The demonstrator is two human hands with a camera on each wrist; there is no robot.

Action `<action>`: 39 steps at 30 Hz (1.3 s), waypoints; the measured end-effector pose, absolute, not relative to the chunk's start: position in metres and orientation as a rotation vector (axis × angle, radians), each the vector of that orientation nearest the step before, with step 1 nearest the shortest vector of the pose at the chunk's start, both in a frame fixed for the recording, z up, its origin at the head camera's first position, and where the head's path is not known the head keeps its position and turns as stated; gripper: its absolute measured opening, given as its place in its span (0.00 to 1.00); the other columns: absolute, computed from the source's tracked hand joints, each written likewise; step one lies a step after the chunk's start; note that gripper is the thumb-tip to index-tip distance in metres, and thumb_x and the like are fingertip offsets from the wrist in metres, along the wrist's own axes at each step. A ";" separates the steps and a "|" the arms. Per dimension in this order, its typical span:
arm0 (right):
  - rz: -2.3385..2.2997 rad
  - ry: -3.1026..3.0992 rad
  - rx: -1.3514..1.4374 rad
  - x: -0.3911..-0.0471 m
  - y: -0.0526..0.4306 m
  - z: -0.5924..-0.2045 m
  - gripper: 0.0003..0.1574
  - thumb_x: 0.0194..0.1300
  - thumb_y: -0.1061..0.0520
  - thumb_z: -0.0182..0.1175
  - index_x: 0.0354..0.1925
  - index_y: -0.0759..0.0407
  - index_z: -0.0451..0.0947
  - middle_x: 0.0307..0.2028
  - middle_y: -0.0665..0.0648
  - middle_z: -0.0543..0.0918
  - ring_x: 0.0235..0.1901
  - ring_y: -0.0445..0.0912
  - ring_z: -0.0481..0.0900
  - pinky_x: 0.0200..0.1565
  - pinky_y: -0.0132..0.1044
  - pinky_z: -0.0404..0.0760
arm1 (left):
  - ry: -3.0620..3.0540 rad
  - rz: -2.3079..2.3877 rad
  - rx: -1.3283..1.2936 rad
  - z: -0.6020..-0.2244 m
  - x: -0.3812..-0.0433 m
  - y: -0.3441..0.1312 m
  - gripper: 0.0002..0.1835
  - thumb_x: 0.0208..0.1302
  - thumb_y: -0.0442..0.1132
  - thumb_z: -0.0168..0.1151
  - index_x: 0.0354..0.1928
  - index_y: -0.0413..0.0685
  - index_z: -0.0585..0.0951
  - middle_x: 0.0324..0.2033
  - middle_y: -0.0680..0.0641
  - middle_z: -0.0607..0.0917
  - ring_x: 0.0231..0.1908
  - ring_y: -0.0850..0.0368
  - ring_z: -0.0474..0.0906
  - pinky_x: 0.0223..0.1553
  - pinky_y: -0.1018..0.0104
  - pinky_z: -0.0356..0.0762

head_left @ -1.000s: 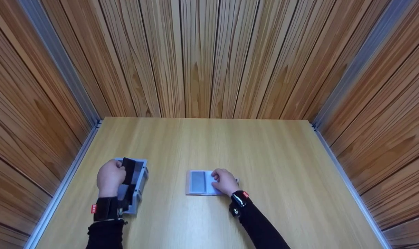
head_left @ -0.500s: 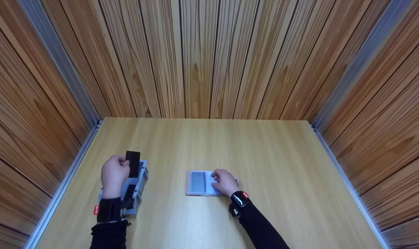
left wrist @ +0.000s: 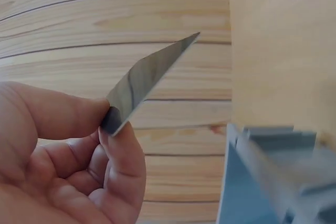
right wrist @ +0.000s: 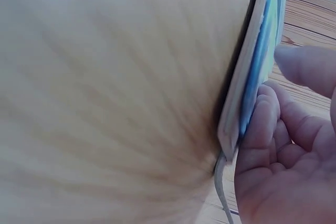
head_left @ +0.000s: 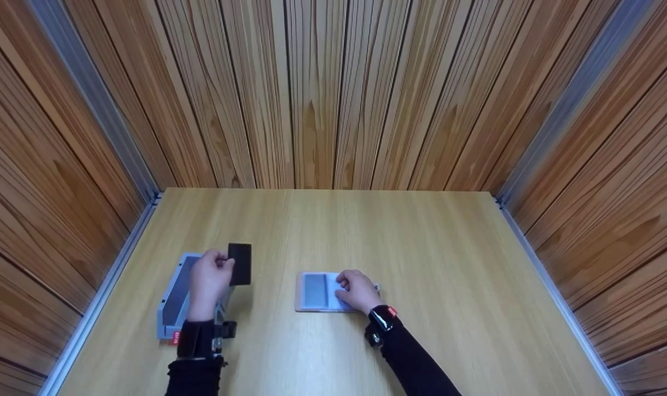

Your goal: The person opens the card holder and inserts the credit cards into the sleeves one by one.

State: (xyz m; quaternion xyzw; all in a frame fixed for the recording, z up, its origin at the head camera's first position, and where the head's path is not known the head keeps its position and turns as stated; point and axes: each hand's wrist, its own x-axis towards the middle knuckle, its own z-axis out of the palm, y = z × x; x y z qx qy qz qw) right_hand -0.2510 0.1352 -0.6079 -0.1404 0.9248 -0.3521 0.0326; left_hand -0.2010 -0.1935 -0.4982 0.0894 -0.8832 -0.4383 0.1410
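Observation:
A thin black card (head_left: pixel 240 264) is pinched between the thumb and fingers of my left hand (head_left: pixel 209 283), just right of a grey-blue box. In the left wrist view the card (left wrist: pixel 149 74) is seen nearly edge-on, its face glossy. A card holder (head_left: pixel 314 290) lies open on the table, a clear sleeve showing on its left side. My right hand (head_left: pixel 359 290) rests on its right side, thumb and fingertips apart and loosely bent. In the right wrist view those fingers touch the holder's pages (right wrist: pixel 260 61); the covered part of the page is hidden.
The long, open-topped grey-blue box (head_left: pixel 171 300) stands on the wooden table (head_left: pixel 421 242) at the left, partly behind my left arm. A small metal piece (head_left: pixel 378 286) shows at the holder's right edge. Wood-plank walls (head_left: pixel 322 99) enclose the table.
My left hand has lifted the black card up out of the grey-blue box and moved it right, past the box's right side. The right hand and the card holder stay in place.

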 end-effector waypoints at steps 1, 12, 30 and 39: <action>-1.095 2.833 -0.415 -0.251 0.136 -0.607 0.14 0.59 0.61 0.68 0.43 0.64 0.79 0.35 0.52 0.76 0.35 0.45 0.75 0.41 0.40 0.75 | -2.550 -1.283 0.247 -0.500 -0.202 -0.191 0.08 0.64 0.30 0.60 0.42 0.30 0.79 0.38 0.34 0.83 0.42 0.38 0.79 0.46 0.45 0.74; -1.339 2.808 -0.317 -0.239 0.139 -0.605 0.14 0.64 0.61 0.65 0.47 0.67 0.79 0.36 0.55 0.79 0.36 0.46 0.77 0.42 0.40 0.77 | -2.539 -1.447 0.197 -0.522 -0.209 -0.152 0.06 0.63 0.30 0.63 0.38 0.33 0.80 0.33 0.41 0.81 0.37 0.45 0.78 0.43 0.53 0.74; -1.903 2.545 -0.321 -0.214 0.121 -0.567 0.20 0.71 0.62 0.57 0.56 0.73 0.71 0.37 0.60 0.80 0.36 0.54 0.82 0.38 0.43 0.84 | -2.468 -1.809 0.172 -0.536 -0.209 -0.092 0.05 0.64 0.31 0.64 0.39 0.37 0.80 0.35 0.45 0.81 0.37 0.52 0.77 0.41 0.58 0.77; -2.030 2.393 -0.404 -0.195 0.109 -0.527 0.21 0.72 0.68 0.53 0.59 0.78 0.65 0.38 0.76 0.80 0.39 0.74 0.79 0.38 0.60 0.81 | -2.413 -1.801 -0.036 -0.541 -0.207 -0.076 0.03 0.61 0.28 0.64 0.35 0.34 0.79 0.30 0.47 0.80 0.32 0.56 0.75 0.38 0.62 0.75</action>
